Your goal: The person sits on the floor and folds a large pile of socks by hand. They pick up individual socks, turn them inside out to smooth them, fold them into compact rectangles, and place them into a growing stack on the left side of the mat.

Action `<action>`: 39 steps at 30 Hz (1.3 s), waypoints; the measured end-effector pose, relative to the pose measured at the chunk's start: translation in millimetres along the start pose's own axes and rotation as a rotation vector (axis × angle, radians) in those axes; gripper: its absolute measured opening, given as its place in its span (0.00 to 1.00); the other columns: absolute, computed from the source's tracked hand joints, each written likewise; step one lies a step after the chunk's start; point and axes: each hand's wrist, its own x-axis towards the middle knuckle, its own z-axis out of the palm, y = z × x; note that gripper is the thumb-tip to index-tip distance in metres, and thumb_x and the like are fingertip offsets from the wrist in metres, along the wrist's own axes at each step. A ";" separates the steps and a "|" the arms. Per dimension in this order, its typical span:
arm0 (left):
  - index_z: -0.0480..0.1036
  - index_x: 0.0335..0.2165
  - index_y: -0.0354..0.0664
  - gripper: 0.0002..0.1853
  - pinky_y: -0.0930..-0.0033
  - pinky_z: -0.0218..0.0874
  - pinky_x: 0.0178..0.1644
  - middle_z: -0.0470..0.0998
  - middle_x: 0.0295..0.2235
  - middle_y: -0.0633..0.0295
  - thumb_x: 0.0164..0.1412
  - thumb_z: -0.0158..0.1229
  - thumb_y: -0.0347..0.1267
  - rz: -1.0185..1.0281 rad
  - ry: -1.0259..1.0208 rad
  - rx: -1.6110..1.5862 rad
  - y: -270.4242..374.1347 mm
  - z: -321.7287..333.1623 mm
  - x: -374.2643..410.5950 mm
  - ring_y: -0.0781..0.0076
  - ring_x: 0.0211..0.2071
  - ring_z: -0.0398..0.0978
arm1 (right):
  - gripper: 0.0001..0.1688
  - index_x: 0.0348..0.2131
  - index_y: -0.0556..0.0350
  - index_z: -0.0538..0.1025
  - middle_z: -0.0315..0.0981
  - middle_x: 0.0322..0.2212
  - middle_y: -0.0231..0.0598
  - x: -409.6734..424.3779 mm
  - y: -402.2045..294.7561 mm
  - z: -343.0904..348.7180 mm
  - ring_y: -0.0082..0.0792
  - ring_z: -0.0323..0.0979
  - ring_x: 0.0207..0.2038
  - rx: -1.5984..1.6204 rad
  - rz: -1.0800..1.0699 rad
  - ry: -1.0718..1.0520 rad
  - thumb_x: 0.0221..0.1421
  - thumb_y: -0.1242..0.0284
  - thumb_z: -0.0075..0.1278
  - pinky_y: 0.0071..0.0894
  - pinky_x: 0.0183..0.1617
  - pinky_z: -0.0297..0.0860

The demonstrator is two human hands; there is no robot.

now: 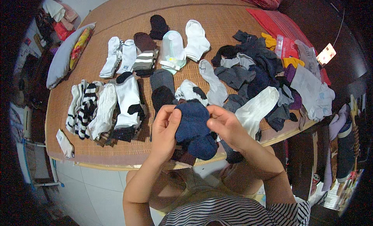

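Observation:
A navy blue sock (193, 124) is stretched between both hands over the mat's near edge. My left hand (167, 126) pinches its left side and my right hand (223, 121) its right side, thumb against fingers. Just beyond the sock lies a white sock with black patches (191, 90), partly covered by it. A dark grey sock with a black part (162, 89) lies to the left. A light grey sock (212, 81) and a white sock (258, 109) lie to the right, the white one partly behind my right forearm.
Paired socks (102, 109) lie in rows at the left and the back of the woven mat (180, 10). A loose pile of dark socks (256, 62) covers the right side, beside plastic packaging (287, 48). A pillow (70, 54) rests at the left edge, a small tagged item (64, 144) at the near left.

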 end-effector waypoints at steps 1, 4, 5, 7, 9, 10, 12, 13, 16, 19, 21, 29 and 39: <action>0.67 0.35 0.39 0.10 0.80 0.59 0.38 0.71 0.30 0.69 0.63 0.48 0.36 0.005 0.014 0.013 0.5 1.6 0.4 0.86 0.32 0.66 | 0.14 0.34 0.60 0.70 0.68 0.26 0.27 0.5 5.5 -4.6 0.17 0.66 0.29 -0.148 -0.045 -0.004 0.51 0.69 0.55 0.18 0.34 0.64; 0.66 0.36 0.39 0.10 0.79 0.57 0.41 0.69 0.31 0.68 0.64 0.45 0.36 0.067 0.042 0.173 -0.5 1.8 -1.2 0.84 0.33 0.64 | 0.17 0.26 0.60 0.71 0.67 0.23 0.33 -1.1 20.8 -11.0 0.20 0.65 0.27 -0.453 -0.112 0.047 0.44 0.66 0.61 0.22 0.31 0.63; 0.65 0.36 0.39 0.10 0.78 0.57 0.41 0.68 0.31 0.68 0.64 0.45 0.35 0.093 0.050 0.188 -1.0 3.2 -1.8 0.84 0.33 0.64 | 0.17 0.26 0.60 0.71 0.67 0.23 0.34 -0.9 18.8 -9.2 0.20 0.65 0.27 -0.526 -0.198 0.049 0.44 0.66 0.61 0.22 0.31 0.63; 0.64 0.37 0.38 0.10 0.78 0.56 0.42 0.67 0.32 0.67 0.65 0.43 0.35 0.137 0.072 0.218 -5.4 5.6 -4.4 0.83 0.33 0.63 | 0.17 0.27 0.61 0.70 0.67 0.23 0.36 -0.6 15.4 -3.5 0.22 0.64 0.26 -0.666 -0.362 0.049 0.44 0.67 0.61 0.23 0.31 0.63; 0.63 0.38 0.38 0.10 0.78 0.57 0.41 0.66 0.32 0.66 0.65 0.42 0.34 0.211 0.085 0.365 -7.0 6.4 -5.8 0.81 0.33 0.63 | 0.17 0.26 0.61 0.70 0.67 0.23 0.36 -4.3 10.6 2.8 0.22 0.63 0.26 -0.669 -0.326 0.056 0.44 0.68 0.61 0.23 0.30 0.63; 0.63 0.37 0.38 0.10 0.78 0.57 0.40 0.66 0.31 0.66 0.65 0.42 0.34 0.239 0.094 0.419 -5.7 8.0 -6.8 0.81 0.33 0.63 | 0.17 0.25 0.61 0.70 0.67 0.22 0.35 -5.5 12.4 3.5 0.22 0.63 0.25 -0.644 -0.295 0.057 0.44 0.68 0.61 0.23 0.30 0.62; 0.63 0.37 0.38 0.10 0.78 0.57 0.38 0.65 0.30 0.66 0.66 0.41 0.35 0.334 0.134 0.470 -7.0 10.7 -5.7 0.82 0.32 0.62 | 0.16 0.24 0.61 0.69 0.66 0.21 0.33 -7.2 14.9 4.2 0.21 0.62 0.25 -0.594 -0.234 0.060 0.44 0.69 0.60 0.22 0.29 0.62; 0.63 0.37 0.38 0.11 0.78 0.56 0.39 0.64 0.31 0.67 0.66 0.41 0.35 0.305 0.138 0.436 -7.4 8.9 -6.1 0.82 0.32 0.61 | 0.16 0.24 0.61 0.69 0.65 0.21 0.33 -7.7 14.1 4.9 0.20 0.61 0.25 -0.554 -0.208 0.060 0.45 0.69 0.60 0.22 0.29 0.61; 0.62 0.37 0.40 0.10 0.80 0.55 0.37 0.63 0.31 0.69 0.66 0.41 0.36 0.291 0.142 0.384 -4.7 5.6 -6.0 0.83 0.31 0.59 | 0.14 0.23 0.60 0.69 0.63 0.20 0.30 -9.8 11.7 5.8 0.17 0.60 0.24 -0.469 -0.165 0.062 0.46 0.71 0.59 0.19 0.27 0.60; 0.62 0.37 0.41 0.09 0.81 0.54 0.36 0.63 0.29 0.70 0.65 0.42 0.35 0.276 0.147 0.277 -2.3 6.7 -6.2 0.85 0.29 0.58 | 0.13 0.23 0.59 0.68 0.63 0.20 0.26 -9.6 13.4 3.3 0.14 0.59 0.23 -0.398 -0.187 0.049 0.48 0.72 0.57 0.16 0.26 0.58; 0.63 0.37 0.41 0.08 0.82 0.55 0.36 0.64 0.29 0.70 0.65 0.42 0.34 0.243 0.122 0.220 1.6 8.8 -6.4 0.86 0.30 0.59 | 0.11 0.24 0.58 0.68 0.63 0.21 0.24 -8.4 15.7 2.6 0.13 0.59 0.24 -0.275 -0.181 0.022 0.50 0.73 0.56 0.14 0.26 0.58; 0.63 0.37 0.38 0.10 0.81 0.58 0.36 0.67 0.29 0.68 0.65 0.43 0.35 0.209 0.054 0.295 -3.9 7.8 -6.7 0.85 0.30 0.63 | 0.10 0.33 0.61 0.69 0.67 0.26 0.27 -5.6 9.0 4.4 0.14 0.64 0.29 -0.241 -0.134 -0.089 0.54 0.73 0.52 0.16 0.32 0.64; 0.61 0.49 0.36 0.27 0.75 0.60 0.45 0.69 0.40 0.64 0.53 0.60 0.35 -0.206 -0.434 0.092 1.1 4.0 -5.8 0.80 0.41 0.66 | 0.19 0.46 0.62 0.66 0.71 0.38 0.37 -0.8 -13.6 -5.9 0.26 0.71 0.39 -0.066 -0.209 0.113 0.56 0.73 0.48 0.26 0.44 0.68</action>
